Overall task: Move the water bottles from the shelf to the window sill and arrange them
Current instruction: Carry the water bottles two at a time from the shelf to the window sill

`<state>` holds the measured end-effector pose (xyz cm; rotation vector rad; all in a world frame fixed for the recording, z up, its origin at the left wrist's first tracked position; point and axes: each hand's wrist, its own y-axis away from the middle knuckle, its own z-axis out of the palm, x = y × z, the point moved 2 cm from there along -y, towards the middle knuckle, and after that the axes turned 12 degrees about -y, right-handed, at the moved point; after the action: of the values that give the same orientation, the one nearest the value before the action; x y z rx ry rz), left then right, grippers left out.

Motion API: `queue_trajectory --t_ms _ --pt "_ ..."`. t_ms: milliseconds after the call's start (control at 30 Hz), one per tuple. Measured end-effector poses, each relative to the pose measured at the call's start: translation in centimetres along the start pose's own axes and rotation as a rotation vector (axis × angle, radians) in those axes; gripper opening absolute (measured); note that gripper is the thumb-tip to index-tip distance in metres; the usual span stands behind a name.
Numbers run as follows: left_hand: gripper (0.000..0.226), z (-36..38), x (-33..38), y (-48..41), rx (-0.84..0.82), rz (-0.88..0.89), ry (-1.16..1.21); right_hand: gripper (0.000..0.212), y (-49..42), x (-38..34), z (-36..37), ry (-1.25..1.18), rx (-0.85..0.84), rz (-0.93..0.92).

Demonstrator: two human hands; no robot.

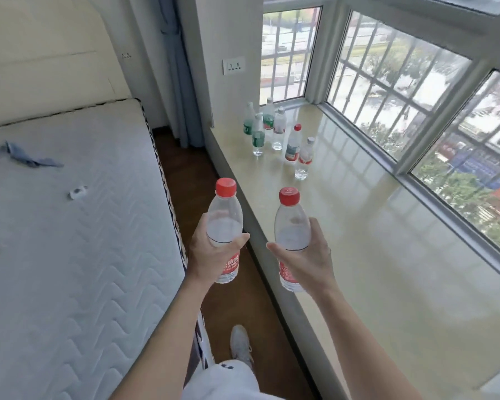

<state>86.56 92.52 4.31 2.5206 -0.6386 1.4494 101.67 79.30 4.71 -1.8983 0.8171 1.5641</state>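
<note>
Two red-capped water bottles are held upright and apart, one in each hand. The left bottle [224,217] is gripped round its middle by the left hand [211,251], with thumb and fingers curled closed about the clear body above the red label. The right bottle [292,223] is wrapped likewise by the right hand [311,255]. Neither is set down. The left bottle hangs over the strip of floor [191,174] between the mattress [70,226] at nine o'clock and the sill's edge, and the right bottle hangs over the near edge of the window sill [373,226]. A group of six bottles [277,134] stands on the sill at twelve o'clock from the hands, well apart from them and loosely bunched (green labels farther off, red ones nearer).

The step in hand is judged to be the carrying-in and setting-down. The left bottle should first be brought across towards one o'clock, fully over the sill. Both should then be carried forward upright and lowered flat on their bases just beside the nearest standing bottle, at its six o'clock side, so that a row is begun. Each grip should be eased only once the base rests fully. A gap should be left, since the standing bottles could be toppled by a knuckle.
</note>
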Motion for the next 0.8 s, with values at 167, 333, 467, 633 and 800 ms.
queue_trajectory --t_ms 167,333,467,633,800 --pt "0.068 -1.6 -0.1 -9.9 -0.038 0.018 0.026 0.052 -9.0 -2.3 5.3 -0.031 0.001 -0.001" --pt "0.066 -3.0 -0.8 -16.5 -0.029 0.024 0.042 0.058 -14.9 -3.4 9.8 -0.042 -0.038 -0.018" --pt "0.066 -3.8 -2.1 -21.2 0.013 -0.006 0.03 0.058 -18.7 -3.2 12.7 -0.049 -0.067 -0.001" --pt "0.064 -4.1 -3.4 -26.7 0.039 -0.042 0.029 0.057 -24.0 -2.9 15.7 -0.047 -0.083 -0.001" --pt "0.056 -3.8 -4.2 -33.4 0.049 -0.068 0.038 0.058 -30.7 -2.5 18.5 -0.056 -0.103 -0.015"
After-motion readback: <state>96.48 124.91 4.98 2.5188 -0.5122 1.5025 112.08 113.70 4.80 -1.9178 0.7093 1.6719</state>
